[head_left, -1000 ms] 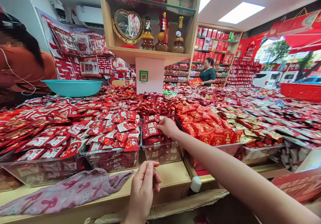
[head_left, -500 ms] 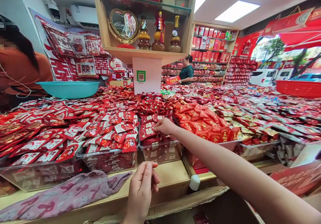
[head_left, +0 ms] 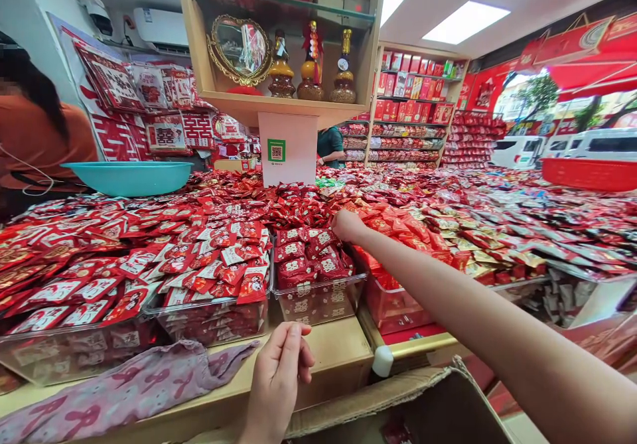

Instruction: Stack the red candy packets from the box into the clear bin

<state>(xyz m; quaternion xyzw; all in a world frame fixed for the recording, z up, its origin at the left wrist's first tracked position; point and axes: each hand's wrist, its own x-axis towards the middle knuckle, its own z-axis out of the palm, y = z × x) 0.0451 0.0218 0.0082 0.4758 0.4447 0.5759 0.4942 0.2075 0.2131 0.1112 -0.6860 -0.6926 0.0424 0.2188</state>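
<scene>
A cardboard box stands open at the bottom edge, a dark red packet inside. By its left part is the left hand, its fingers curled in and the thumb laid against the index finger. Behind runs a pale yellow ledge, with a pink patterned cloth lying rumpled along its left part. Clear bins line up at the ledge, heaped with packets. The middle bin holds dark red packets, and the right hand is curled at their far right corner; whether it grips one cannot be told. Orange-red packets lie just right of it. Beyond, a broad spread of packets reaches back to a teal basin at left, a white post in the centre and a red tub at right. Above the post, a cabinet shows a mirror and bottles. One person in orange is behind the basin; another in dark green is partly hidden by the post. Stocked shelves fill the back; white vans stand outside at right.
</scene>
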